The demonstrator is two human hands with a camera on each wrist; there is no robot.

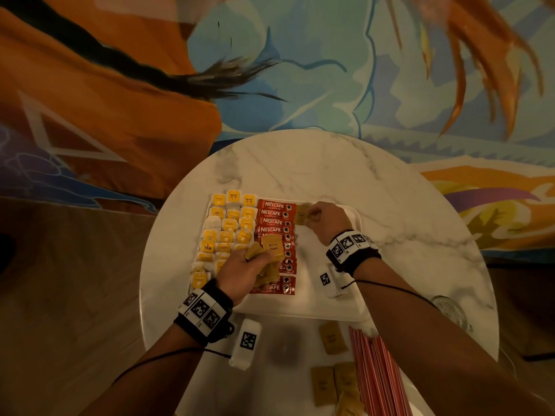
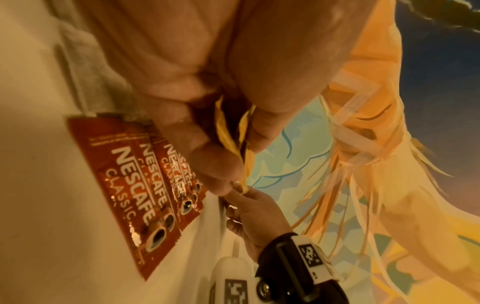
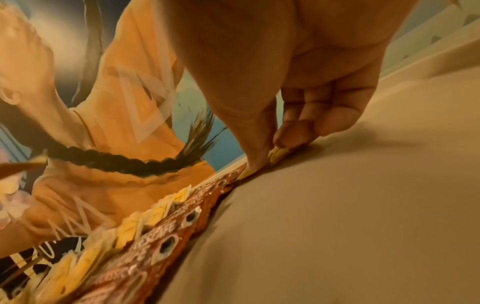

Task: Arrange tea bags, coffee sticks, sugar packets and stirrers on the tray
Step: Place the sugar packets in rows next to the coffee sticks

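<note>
A white tray (image 1: 330, 298) lies on a round marble table (image 1: 330, 169). Yellow tea bags (image 1: 228, 226) fill its left part, and red Nescafe coffee sticks (image 1: 274, 217) lie in a column beside them. My left hand (image 1: 243, 273) grips a bunch of brown sugar packets (image 1: 268, 253) above the lower coffee sticks (image 2: 135, 185); the packets (image 2: 233, 133) show between its curled fingers. My right hand (image 1: 326, 222) pinches one brown sugar packet (image 1: 301, 214) against the tray, right of the top coffee sticks (image 3: 182, 222). That packet (image 3: 279, 153) lies under thumb and fingertips.
Loose brown sugar packets (image 1: 332, 337) and a bundle of red stirrers (image 1: 378, 373) lie on the table in front of the tray. A clear glass (image 1: 452, 310) stands at the table's right edge. A painted mural wall (image 1: 300, 70) rises behind the table.
</note>
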